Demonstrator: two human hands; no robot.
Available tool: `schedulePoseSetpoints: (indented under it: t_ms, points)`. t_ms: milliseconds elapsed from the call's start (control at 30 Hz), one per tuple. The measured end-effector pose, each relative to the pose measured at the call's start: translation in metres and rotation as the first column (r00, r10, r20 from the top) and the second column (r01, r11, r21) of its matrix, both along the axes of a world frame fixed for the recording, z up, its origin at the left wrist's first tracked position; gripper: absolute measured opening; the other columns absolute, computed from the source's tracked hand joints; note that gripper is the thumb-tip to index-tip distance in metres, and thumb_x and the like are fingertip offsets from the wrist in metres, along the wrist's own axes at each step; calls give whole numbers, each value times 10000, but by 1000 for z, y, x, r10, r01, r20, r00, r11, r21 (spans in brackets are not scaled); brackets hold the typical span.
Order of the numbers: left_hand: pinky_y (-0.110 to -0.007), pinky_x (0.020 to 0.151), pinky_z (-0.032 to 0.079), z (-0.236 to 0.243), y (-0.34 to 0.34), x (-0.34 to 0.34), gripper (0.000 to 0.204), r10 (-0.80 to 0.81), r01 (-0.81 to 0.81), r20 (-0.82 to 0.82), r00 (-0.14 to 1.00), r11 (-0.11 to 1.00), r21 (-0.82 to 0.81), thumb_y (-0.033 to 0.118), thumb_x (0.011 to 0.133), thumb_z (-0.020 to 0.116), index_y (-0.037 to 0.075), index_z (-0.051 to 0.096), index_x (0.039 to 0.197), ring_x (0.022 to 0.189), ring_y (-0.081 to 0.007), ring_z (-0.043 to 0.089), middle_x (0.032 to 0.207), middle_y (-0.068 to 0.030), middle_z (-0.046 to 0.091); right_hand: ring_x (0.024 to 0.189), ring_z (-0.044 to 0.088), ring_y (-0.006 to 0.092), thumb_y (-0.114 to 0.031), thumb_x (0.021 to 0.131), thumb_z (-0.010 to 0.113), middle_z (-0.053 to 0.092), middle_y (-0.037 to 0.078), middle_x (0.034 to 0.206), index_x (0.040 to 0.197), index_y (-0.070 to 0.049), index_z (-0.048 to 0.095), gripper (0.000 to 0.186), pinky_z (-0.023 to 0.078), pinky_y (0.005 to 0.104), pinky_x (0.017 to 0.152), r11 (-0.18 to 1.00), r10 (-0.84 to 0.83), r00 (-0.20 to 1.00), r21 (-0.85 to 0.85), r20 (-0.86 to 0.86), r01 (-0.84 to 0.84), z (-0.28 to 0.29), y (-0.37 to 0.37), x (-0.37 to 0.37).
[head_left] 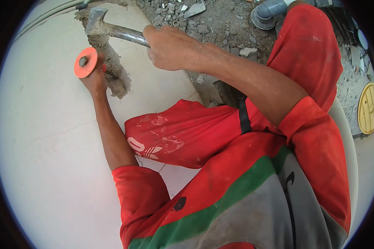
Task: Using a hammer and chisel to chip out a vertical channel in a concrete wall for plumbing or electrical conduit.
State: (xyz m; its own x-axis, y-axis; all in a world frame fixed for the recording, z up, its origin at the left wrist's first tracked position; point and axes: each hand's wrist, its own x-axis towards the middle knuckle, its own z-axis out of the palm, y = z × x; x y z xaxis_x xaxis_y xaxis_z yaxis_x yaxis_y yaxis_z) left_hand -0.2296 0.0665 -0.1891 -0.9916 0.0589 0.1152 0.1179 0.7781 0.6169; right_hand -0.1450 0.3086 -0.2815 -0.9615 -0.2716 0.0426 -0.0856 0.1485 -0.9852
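Observation:
My right hand (169, 47) is wrapped round the metal handle of a hammer (128, 34). The hammer's dusty, mortar-crusted head is raised above and beyond my left hand (96, 81), apart from the tool there. That left hand is closed on a chisel (83, 61) with a round orange hand guard. Its grey struck end faces me, while the guard and my fingers hide the blade. Beside the chisel, a rough groove (119, 76) runs through the white plastered surface (45, 99), exposing grey-brown material.
Grey rubble (203, 29) and broken pieces cover the ground at the far side. A grey plastic pipe (268, 12) stands by my right knee. Pale conduits (45, 16) cross the upper left. A yellow oval lid (367, 108) lies at the right, near a pale chair edge (348, 141).

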Motion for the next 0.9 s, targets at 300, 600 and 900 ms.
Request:
schedulePoseSetpoints:
  t_ms: [300, 600, 900]
  points:
    - [-287, 734, 450, -7, 10, -17, 188, -69, 29, -115, 991, 947, -319, 134, 810, 703, 6, 614, 916, 769, -138, 549, 836, -25, 609, 458, 581, 225, -47, 886, 537, 551, 160, 632, 901, 142, 450, 209, 424, 324, 366, 822, -434, 838, -525, -330, 219, 63, 57, 2]
    - [-250, 462, 359, 4, 16, -8, 140, -64, 52, -84, 994, 988, -143, 67, 786, 694, 34, 568, 836, 531, -90, 441, 675, 6, 525, 694, 650, 372, -50, 811, 548, 601, 262, 703, 925, 119, 510, 207, 512, 440, 640, 1000, -30, 992, -10, -124, 29, 21, -6, -13]
    - [-243, 484, 351, 0, 15, -1, 107, -21, 20, -52, 998, 1000, -21, 79, 838, 653, 45, 552, 823, 571, -71, 421, 709, 18, 505, 622, 626, 388, -68, 809, 582, 568, 236, 606, 839, 71, 476, 178, 479, 457, 583, 999, -20, 987, 22, -162, 24, 2, -22, -12]
